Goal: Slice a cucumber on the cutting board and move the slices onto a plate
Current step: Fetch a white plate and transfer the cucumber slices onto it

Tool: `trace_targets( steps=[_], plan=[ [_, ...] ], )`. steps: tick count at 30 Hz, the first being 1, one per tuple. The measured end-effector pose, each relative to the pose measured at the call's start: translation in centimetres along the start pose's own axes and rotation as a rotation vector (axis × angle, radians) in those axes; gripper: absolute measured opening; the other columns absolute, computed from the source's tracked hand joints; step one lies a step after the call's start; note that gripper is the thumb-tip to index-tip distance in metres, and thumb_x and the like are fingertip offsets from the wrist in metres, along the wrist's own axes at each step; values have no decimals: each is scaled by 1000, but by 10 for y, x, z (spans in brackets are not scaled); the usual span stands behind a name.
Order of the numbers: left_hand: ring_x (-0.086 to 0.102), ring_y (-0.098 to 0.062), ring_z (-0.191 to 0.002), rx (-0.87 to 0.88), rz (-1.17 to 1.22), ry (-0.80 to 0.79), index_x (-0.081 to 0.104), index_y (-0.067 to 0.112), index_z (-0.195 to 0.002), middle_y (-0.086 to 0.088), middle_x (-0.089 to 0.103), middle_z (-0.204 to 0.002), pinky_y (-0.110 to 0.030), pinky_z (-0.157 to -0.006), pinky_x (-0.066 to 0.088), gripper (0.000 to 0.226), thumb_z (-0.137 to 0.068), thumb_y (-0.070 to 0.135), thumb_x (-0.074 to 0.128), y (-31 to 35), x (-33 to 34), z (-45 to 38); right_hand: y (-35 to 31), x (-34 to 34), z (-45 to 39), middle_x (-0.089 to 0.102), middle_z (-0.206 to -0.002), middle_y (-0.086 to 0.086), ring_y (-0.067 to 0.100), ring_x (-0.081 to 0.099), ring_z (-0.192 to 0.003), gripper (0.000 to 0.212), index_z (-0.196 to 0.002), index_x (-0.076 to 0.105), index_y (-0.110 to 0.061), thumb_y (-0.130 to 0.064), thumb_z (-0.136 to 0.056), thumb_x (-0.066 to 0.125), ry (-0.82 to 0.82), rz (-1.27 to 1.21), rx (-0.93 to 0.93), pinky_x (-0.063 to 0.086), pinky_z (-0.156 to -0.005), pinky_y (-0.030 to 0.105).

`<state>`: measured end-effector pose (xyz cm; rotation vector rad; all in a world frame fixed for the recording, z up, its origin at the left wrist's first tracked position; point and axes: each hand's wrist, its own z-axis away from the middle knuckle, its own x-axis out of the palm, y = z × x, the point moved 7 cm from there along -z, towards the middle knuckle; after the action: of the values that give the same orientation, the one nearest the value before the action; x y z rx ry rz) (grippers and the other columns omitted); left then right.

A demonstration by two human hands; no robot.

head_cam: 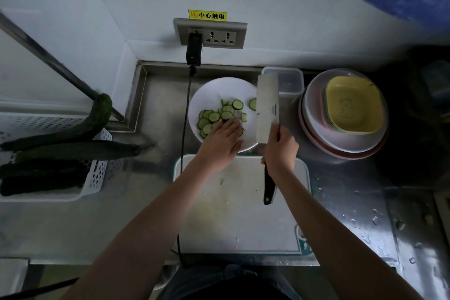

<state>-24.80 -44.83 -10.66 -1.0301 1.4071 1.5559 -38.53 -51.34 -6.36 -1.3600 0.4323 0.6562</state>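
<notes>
Head view, looking down on a steel counter [151, 214]. White plate [209, 91] behind a white cutting board [243, 214], its near rim just over the board's far edge. Cucumber slices [220, 114] heaped on the plate's middle and left, one more slice [252, 104] apart by the cleaver. Left hand [222, 140] over the plate's near half, fingers reaching forward and fairly straight, tips among the slices; whether pinching any, cannot tell. Right hand [280, 147] wrapped round the cleaver [267, 109] where blade meets handle, black handle end sticking back over the board. Blade held flat-side up, tilted over the plate's right rim, tip toward the wall. Board bare but for a few small green scraps [222, 181].

Left of the board, a white perforated basket [97, 178] with several whole dark cucumbers [73, 148], one curving up against the wall. Right of the plate, a stack of plates [341, 139] topped by square yellow dishes [351, 105]. Clear tub [289, 80] behind the cleaver. Wall socket [211, 34] above, with a yellow warning label, a black adapter [194, 50] plugged in and its cable [185, 117] trailing down past the plate's left side. Water drops on the counter at right.
</notes>
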Motion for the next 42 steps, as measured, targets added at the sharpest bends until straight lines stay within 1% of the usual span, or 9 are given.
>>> trace_targets(
  steps=[5,8,11,17,25,29,33,38,42],
  plan=[
    [5,-24,-144,-155,78,225,23,9,-148,-11,18,-155,-43,-117,4,65,-93,45,26,-25,-19,16,1,-10,-17,59,-72,9,29,56,-66,37,-85,57,-9,-35,-100,37,-55,239,-91,38,-55,30],
    [-13,-26,-143,-329,117,78,-3,12,-151,-11,-10,-157,-43,-114,-3,98,-83,57,53,-49,-4,26,1,-11,-16,64,-79,14,36,59,-73,36,-91,59,-9,-35,-100,37,-60,395,-161,43,-59,35],
    [-14,-32,-142,-434,190,31,-10,10,-149,-20,-17,-154,-43,-114,0,115,-76,56,65,-60,0,25,-6,-6,-18,66,-87,18,38,60,-79,33,-99,57,-7,-31,-101,35,-54,547,-207,35,-58,34],
    [0,-36,-143,-497,55,23,-7,9,-149,-23,1,-155,-54,-114,14,105,-82,55,59,-56,2,11,-26,0,-26,67,-95,19,37,62,-84,33,-105,57,-4,-27,-102,33,-45,651,-246,33,-58,33],
    [2,-39,-143,-410,-12,-3,-7,8,-149,-28,4,-153,-49,-114,1,91,-91,49,49,-49,4,-2,-23,16,-29,67,-96,15,34,62,-86,31,-104,57,-9,-29,-102,33,-136,645,-207,34,-60,32],
    [4,-33,-144,-297,119,55,-1,6,-149,-21,6,-155,-43,-116,7,95,-87,41,61,-43,1,-5,-25,22,-24,68,-95,14,34,61,-86,33,-98,56,-10,-34,-102,33,-168,633,-229,35,-60,32],
    [5,-31,-144,-376,219,119,-1,8,-150,-17,3,-156,-45,-115,11,105,-80,50,65,-53,-5,14,-13,-1,-24,66,-89,18,38,60,-81,35,-100,57,-8,-35,-101,34,-57,510,-171,38,-61,34],
    [11,-32,-142,-475,291,265,9,3,-149,-22,11,-154,-39,-114,15,104,-77,44,71,-58,-8,37,25,-27,-1,64,-74,14,36,61,-70,32,-89,57,-9,-33,-100,37,-30,369,-168,51,-62,43],
    [39,-23,-131,-612,711,514,28,7,-143,-12,41,-141,-45,-107,37,93,-69,24,81,-68,-8,43,62,-44,27,59,-70,9,33,60,-65,31,-83,54,-11,-31,-99,37,-9,285,-48,47,-58,37]
  ],
)
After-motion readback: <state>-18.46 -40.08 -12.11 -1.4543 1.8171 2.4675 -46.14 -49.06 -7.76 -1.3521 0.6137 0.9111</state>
